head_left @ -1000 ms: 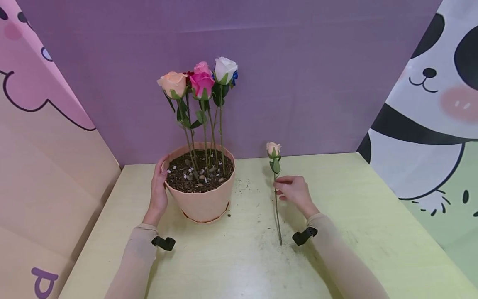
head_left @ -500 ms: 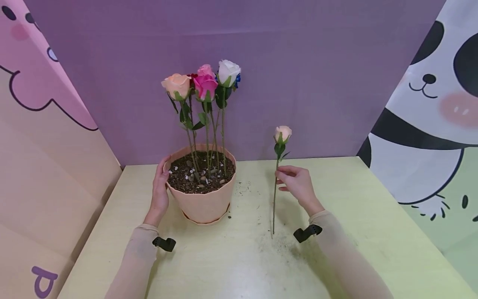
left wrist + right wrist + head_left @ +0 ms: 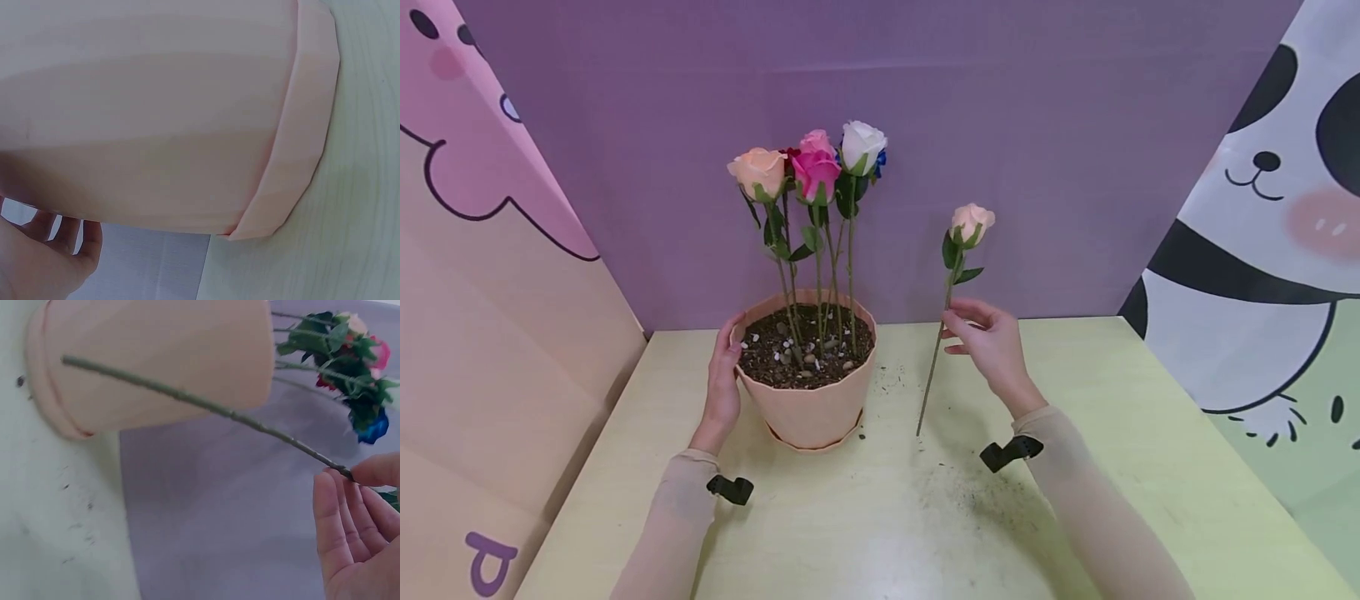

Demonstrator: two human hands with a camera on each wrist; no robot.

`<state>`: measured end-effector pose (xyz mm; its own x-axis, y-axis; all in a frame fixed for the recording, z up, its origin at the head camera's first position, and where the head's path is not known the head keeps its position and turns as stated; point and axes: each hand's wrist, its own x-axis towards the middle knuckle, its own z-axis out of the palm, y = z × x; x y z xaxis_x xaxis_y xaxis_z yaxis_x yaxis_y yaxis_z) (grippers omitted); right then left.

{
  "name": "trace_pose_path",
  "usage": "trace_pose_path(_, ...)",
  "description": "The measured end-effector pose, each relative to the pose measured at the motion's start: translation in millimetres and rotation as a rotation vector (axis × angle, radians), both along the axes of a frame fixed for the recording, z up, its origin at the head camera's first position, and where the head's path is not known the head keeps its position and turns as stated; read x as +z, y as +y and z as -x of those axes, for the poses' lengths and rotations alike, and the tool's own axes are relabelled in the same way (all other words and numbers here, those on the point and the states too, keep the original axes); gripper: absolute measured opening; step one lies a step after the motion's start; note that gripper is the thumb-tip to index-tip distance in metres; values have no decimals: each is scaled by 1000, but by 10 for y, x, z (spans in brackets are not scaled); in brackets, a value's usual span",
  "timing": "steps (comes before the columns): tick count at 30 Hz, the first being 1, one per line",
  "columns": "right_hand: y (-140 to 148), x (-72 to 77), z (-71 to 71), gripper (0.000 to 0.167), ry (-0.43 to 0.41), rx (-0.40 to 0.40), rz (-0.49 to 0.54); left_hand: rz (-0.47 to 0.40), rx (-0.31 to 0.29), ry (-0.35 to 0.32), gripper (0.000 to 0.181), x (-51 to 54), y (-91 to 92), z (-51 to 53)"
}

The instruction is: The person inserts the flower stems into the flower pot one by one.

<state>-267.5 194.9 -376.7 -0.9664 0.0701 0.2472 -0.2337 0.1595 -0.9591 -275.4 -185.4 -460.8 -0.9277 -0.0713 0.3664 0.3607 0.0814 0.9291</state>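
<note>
A pale pink flowerpot [image 3: 811, 412] of dark soil [image 3: 775, 367] holds several upright artificial roses, among them a peach rose [image 3: 760, 173], a hot pink rose [image 3: 817, 173] and a white rose [image 3: 862, 148]. My left hand [image 3: 724, 387] holds the pot's left side near the rim, its fingers curved against the wall in the left wrist view. To the right of the pot, my right hand [image 3: 992, 350] pinches a light peach rose [image 3: 972, 223] by its stem [image 3: 206, 405], between thumb and fingertips. This rose leans, bloom up and right, with its lower stem end pointing down-left toward the pot.
The pot stands in a matching saucer [image 3: 294, 144] on a pale wooden table [image 3: 820, 533]. Crumbs of soil [image 3: 962, 492] are scattered right of the pot. A purple backdrop [image 3: 1037, 150] rises behind, with cartoon-printed panels [image 3: 1247, 325] at both sides.
My right hand has lifted the light peach rose upward, and its stem end has swung left toward the pot. My left hand stays on the flowerpot.
</note>
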Motion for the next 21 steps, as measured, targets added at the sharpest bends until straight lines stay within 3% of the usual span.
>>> trace_pose_path(10, -247, 451, -42, 24, 212, -31, 166, -13, -8, 23, 63, -6, 3, 14)
trace_pose_path(21, -591, 866, -12, 24, 334, 5, 160, 9, -2, 18, 63, -14, -10, 18)
